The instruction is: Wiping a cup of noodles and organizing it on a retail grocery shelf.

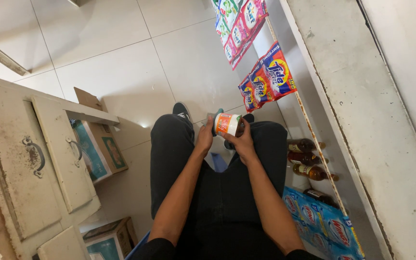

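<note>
Between both hands (pixel 225 137), cylindrical labelled jar (pixel 227 124)

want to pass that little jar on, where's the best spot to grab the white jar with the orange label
Grip the white jar around its labelled middle, coming from above. It lies sideways between the left hand, at its green-capped end, and the right hand, underneath, so only the upper curve of the round body looks free.

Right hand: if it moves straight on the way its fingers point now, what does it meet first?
Probably nothing new: the right hand already grips the orange-labelled jar, with the left hand holding the other side.
</note>
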